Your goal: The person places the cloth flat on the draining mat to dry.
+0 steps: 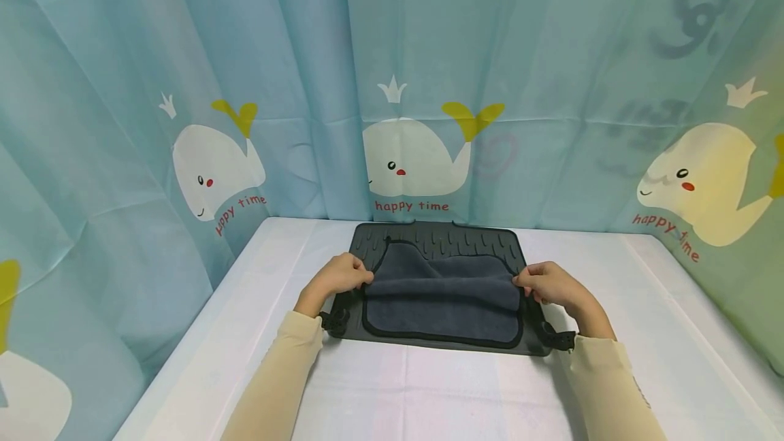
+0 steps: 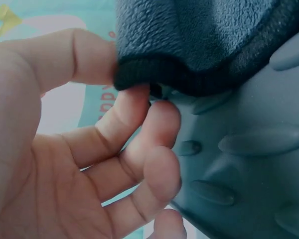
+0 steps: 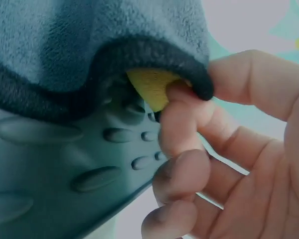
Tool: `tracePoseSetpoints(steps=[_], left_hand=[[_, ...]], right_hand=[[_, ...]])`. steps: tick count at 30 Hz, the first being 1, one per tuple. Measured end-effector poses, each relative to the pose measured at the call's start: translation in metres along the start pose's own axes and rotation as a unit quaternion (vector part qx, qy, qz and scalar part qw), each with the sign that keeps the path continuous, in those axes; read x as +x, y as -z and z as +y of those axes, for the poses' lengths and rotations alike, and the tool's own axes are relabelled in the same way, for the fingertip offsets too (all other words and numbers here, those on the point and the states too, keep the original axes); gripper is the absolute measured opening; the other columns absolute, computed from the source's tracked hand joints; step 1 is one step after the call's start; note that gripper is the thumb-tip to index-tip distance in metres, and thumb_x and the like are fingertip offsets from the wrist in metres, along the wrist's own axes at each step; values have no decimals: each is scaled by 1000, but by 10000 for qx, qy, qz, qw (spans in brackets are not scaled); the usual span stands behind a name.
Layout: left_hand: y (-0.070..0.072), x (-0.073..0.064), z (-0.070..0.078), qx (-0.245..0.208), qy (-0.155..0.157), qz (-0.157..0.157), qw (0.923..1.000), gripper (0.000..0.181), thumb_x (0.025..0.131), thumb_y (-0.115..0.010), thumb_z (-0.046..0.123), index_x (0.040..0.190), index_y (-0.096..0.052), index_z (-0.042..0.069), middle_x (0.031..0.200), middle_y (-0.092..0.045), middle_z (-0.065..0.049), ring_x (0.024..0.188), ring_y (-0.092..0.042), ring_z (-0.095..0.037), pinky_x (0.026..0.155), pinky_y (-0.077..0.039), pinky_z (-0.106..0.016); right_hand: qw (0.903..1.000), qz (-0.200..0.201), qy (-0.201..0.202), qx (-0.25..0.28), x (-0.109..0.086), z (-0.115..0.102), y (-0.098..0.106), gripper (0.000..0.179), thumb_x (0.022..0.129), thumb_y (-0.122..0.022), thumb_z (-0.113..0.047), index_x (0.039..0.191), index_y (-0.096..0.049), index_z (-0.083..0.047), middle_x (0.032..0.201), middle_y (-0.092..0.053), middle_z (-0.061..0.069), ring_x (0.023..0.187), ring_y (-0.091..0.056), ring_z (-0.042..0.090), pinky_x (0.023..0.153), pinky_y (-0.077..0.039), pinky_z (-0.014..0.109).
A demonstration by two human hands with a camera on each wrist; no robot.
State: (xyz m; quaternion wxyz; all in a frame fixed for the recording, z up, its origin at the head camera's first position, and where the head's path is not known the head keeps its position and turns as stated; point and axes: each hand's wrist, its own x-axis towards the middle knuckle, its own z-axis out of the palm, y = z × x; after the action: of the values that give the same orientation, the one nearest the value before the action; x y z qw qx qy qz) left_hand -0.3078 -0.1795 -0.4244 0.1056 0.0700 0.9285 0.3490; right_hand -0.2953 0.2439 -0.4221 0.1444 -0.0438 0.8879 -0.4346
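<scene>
Left hand [image 1: 335,280]: I see thumb and forefinger pinching the dark grey fleece cloth with black hem [image 1: 444,305] at its corner.
Right hand [image 1: 551,286]: pinches the opposite corner likewise.
Under fingers: dark ribbed rubber mat [image 1: 437,238].

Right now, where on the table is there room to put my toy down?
Bare white table lies between the sleeves, near the mat. More lies left and right of the mat. The middle is crowded: the cloth, left hand and right hand.
</scene>
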Motion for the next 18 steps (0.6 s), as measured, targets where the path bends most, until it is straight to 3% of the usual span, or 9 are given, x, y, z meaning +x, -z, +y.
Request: tracePoseSetpoints(steps=[6,12,18], left_hand=[[-3,2,-1,102,34,124,9999,37,97,-67,28,63,-63,14,63,-57,0,55,-40,-14,54,-33,-27],[-11,3,3,202,140,343,9991,40,101,-65,34,66,-61,15,59,-45,4,55,-38,-13,55,-33,-27],[-17,3,6,312,201,607,9975,20,98,-69,26,90,-78,11,82,-69,0,68,-52,-16,62,-39,-28]], right_hand=[[9998,92,-148,-59,0,4,-2,36,103,-56,-30,76,-61,-7,64,-50,-3,60,-47,13,54,-39,28],[9992,280,-283,-14,2,6,-7,40,108,-48,-35,83,-60,-7,68,-52,-3,64,-52,13,58,-43,29],[9991,379,-196,-6,6,6,-14,29,106,-53,-22,91,-64,0,71,-50,-2,65,-50,14,57,-43,29]])
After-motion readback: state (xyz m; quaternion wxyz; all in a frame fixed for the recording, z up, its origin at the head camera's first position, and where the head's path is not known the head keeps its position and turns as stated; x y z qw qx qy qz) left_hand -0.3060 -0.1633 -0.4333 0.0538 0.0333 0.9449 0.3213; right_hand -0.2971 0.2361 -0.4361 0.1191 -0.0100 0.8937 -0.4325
